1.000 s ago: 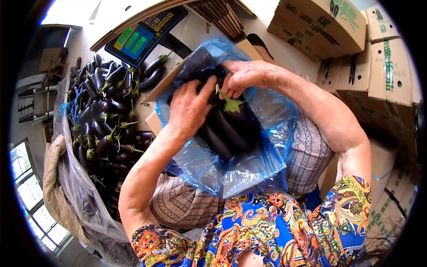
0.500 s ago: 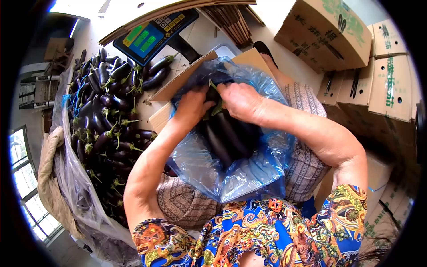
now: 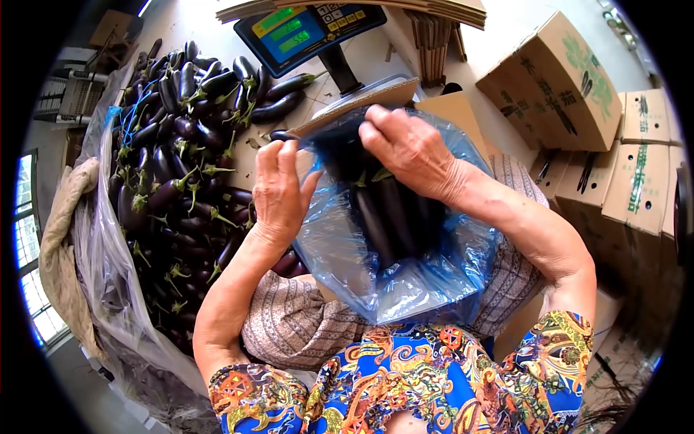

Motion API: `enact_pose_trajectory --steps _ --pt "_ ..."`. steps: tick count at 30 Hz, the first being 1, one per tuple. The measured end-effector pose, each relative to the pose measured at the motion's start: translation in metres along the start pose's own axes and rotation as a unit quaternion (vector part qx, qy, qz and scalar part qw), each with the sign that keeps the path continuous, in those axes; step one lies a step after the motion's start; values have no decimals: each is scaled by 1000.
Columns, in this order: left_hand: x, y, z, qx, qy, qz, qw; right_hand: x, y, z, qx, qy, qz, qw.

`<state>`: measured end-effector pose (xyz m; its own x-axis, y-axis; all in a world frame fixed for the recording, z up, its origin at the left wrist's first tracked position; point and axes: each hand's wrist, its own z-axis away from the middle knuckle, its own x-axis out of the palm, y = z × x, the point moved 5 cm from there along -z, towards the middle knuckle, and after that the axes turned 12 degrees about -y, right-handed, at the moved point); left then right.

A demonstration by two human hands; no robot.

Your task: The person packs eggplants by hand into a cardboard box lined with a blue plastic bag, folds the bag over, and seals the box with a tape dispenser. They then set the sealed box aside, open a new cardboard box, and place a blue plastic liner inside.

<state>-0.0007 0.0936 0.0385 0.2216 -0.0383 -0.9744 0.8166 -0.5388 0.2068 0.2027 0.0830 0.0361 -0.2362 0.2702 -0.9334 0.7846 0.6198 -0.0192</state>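
Note:
A box lined with a blue plastic bag [image 3: 340, 253] sits between my knees, with several dark eggplants [image 3: 387, 217] lying lengthwise inside. My left hand [image 3: 280, 192] is raised beside the left edge of the bag, fingers apart and holding nothing. Over the far side of the bag, my right hand [image 3: 410, 150] has its fingers bent down at the liner's rim, above the stem ends; its fingertips are partly hidden and what they grip cannot be made out. To the left lies a large pile of eggplants [image 3: 181, 166].
A scale with a lit display [image 3: 293, 36] stands beyond the box. Printed cartons [image 3: 553, 79] are stacked at the right. Flattened cardboard [image 3: 430, 47] leans at the back. Clear plastic sheeting [image 3: 108, 267] and a beige cloth [image 3: 61, 231] edge the pile.
My left hand has come off the eggplants, moved left and opened. My right hand has shifted to the bag's far side. The view has moved, so the scale and box appear further right.

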Motion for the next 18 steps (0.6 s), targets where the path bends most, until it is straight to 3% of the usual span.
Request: enact_pose_trajectory --steps 1,4,5,6,10,12,15,18 --pt "-1 -6 0 -48 21 64 997 -1 7 -1 34 -9 4 999" --pt "31 -34 11 -89 -185 34 978 18 34 9 119 -102 1 988" --pt "35 -34 14 -31 -129 38 990 24 41 16 131 -121 5 984" --pt "32 -38 13 -42 -124 88 987 27 48 21 145 -141 11 979" --pt "-8 -54 0 -121 -95 323 934 -19 82 27 241 -47 -80 966" --pt "-36 -50 -1 -163 -105 405 893 -37 87 32 259 -95 -90 957" --pt "-48 -41 4 -130 -87 379 912 -36 94 46 252 -163 -52 953" --pt "-71 -57 12 -208 -29 412 886 -75 117 50 313 2 -120 942"
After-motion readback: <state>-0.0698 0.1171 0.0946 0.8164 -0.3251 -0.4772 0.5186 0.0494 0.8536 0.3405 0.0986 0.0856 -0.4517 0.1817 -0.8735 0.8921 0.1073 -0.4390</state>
